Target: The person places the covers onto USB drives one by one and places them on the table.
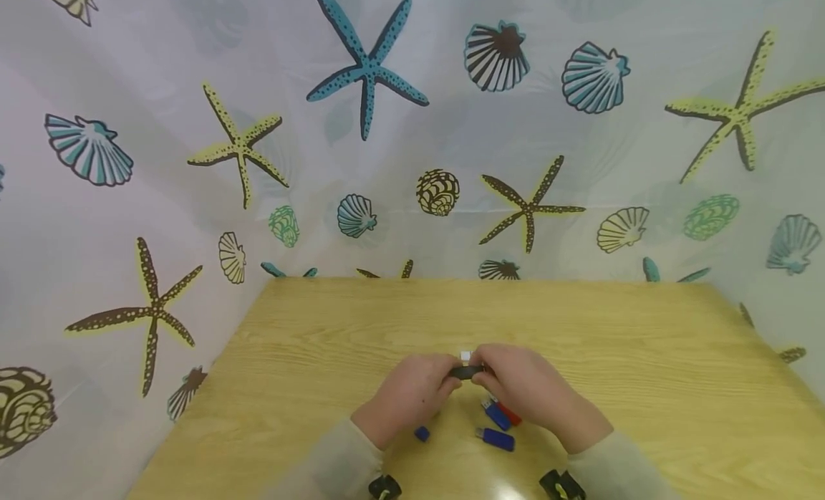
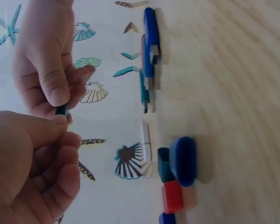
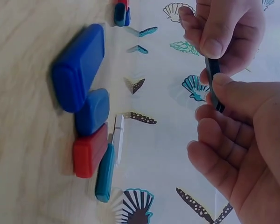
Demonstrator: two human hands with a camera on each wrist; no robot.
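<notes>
Over the wooden table, both hands meet on a small black USB flash drive (image 1: 465, 372). My left hand (image 1: 412, 389) pinches one end between thumb and fingers. The other end is pinched the same way by my right hand (image 1: 525, 385). In the right wrist view the black drive (image 3: 214, 86) shows as a slim stick between the two thumbs; the fingertips cover its ends. Below my right hand lie a blue flash drive (image 1: 496, 415) and a red one (image 1: 510, 412), partly overlapping. Nearer to me is another blue flash drive (image 1: 498, 439) with its metal plug bare.
A blue cap (image 1: 422, 433) lies below my left hand; the left wrist view also shows a teal cap (image 2: 165, 164) and a red cap (image 2: 172, 197). Beyond the hands is a white drive (image 1: 465, 356). A teal drive (image 3: 105, 175) lies beside the red one. Shell-patterned curtain surrounds the table.
</notes>
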